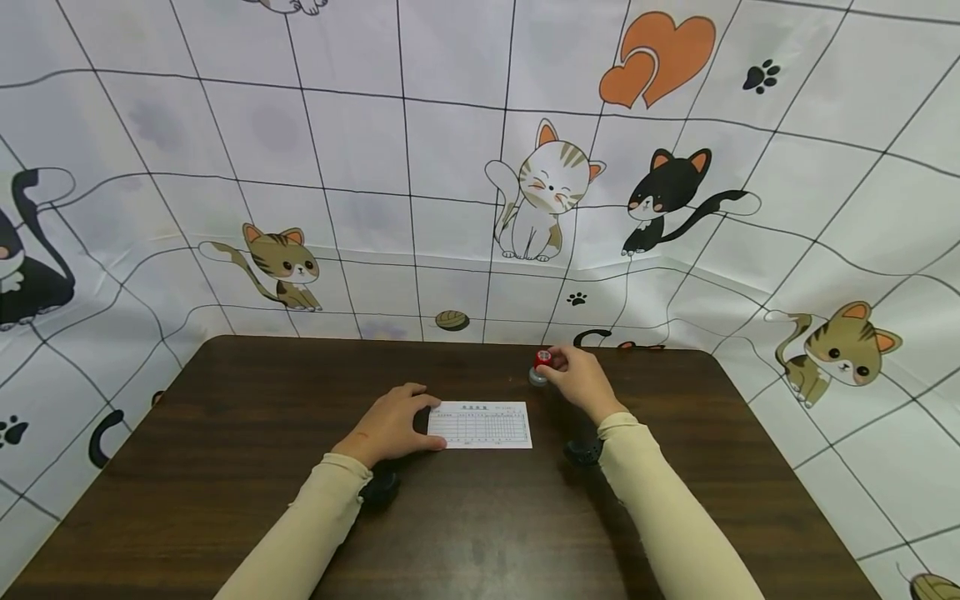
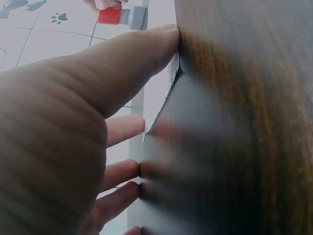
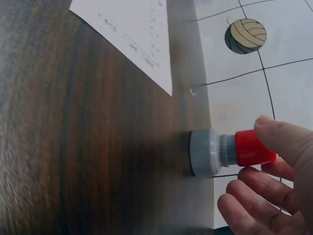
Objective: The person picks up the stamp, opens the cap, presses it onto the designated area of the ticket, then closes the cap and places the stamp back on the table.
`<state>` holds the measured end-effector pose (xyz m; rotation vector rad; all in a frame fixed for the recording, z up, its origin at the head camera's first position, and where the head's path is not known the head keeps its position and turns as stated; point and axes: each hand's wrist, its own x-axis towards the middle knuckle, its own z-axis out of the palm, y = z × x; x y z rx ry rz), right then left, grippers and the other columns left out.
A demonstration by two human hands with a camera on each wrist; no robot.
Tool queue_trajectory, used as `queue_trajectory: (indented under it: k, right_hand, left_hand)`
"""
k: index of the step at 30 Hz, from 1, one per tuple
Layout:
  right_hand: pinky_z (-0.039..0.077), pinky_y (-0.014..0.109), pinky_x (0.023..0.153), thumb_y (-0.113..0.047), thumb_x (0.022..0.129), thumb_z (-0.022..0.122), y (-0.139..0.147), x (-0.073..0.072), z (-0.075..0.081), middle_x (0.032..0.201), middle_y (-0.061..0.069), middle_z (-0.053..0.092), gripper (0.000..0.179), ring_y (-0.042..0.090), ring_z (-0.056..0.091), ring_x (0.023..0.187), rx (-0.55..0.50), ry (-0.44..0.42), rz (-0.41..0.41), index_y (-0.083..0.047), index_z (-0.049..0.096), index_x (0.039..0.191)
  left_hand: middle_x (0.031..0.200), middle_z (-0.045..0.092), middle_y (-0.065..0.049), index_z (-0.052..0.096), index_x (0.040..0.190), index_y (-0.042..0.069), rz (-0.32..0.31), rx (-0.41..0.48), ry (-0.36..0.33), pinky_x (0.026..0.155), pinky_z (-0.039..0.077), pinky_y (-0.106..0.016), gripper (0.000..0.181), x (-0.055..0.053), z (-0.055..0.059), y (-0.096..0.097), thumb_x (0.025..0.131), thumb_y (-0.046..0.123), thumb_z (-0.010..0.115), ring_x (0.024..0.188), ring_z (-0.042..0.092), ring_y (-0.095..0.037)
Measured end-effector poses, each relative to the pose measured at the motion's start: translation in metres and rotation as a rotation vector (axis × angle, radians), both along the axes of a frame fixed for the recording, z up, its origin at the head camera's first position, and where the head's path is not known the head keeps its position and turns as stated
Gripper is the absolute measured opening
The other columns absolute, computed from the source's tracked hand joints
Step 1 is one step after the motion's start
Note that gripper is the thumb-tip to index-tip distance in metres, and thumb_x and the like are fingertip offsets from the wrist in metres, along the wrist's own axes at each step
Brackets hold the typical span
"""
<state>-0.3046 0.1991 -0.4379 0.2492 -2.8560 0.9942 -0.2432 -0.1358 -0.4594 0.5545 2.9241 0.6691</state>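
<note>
My left hand (image 1: 393,425) rests at the left edge of a white printed form (image 1: 480,425), a paper slip with a ruled grid. Its thumb (image 2: 151,46) presses on the near corner, and the index fingertip touches the far one; the other fingers are spread on the table. Farther back and to the right, my right hand (image 1: 581,382) pinches the red top of a small stamp (image 3: 254,148) between thumb and fingers. The stamp's round grey base (image 3: 204,152) stands upright on the table, beyond the form's far right corner.
The dark wooden table (image 1: 247,433) ends at its back edge just behind the stamp. A white sheet with cat drawings and grid lines (image 1: 360,150) hangs behind and round the sides. A dark wrist strap (image 1: 381,487) shows under the left sleeve.
</note>
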Motion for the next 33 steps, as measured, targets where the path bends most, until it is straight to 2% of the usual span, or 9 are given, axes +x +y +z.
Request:
queue_trajectory:
  k: [10,16,33]
  right_hand:
    - [0.057,0.045,0.083,-0.025,0.097,0.075,-0.008,-0.001,-0.004,0.108,0.012,0.072,0.037,0.026,0.069,0.097,0.003,0.052,-0.051,-0.003,0.069,0.125]
    - [0.057,0.043,0.08,-0.025,0.097,0.075,-0.01,0.0,-0.005,0.103,0.01,0.072,0.028,0.025,0.069,0.093,0.001,0.072,-0.065,-0.005,0.071,0.117]
    - [0.059,0.043,0.082,-0.016,0.093,0.075,0.004,0.009,0.0,0.102,0.01,0.073,0.024,0.023,0.07,0.091,-0.055,0.131,-0.046,-0.003,0.069,0.112]
  left_hand:
    - [0.155,0.047,-0.017,0.066,0.14,0.016,0.012,0.006,0.006,0.114,0.039,-0.061,0.074,-0.001,-0.001,0.001,0.08,0.054,0.085,0.143,0.044,-0.041]
    - [0.155,0.048,-0.017,0.066,0.14,0.016,0.012,0.006,0.008,0.113,0.04,-0.061,0.073,0.0,-0.002,0.0,0.08,0.054,0.085,0.142,0.045,-0.041]
    - [0.154,0.048,-0.018,0.066,0.14,0.015,-0.007,0.001,0.01,0.112,0.04,-0.062,0.074,0.0,-0.002,0.001,0.081,0.054,0.085,0.142,0.045,-0.042]
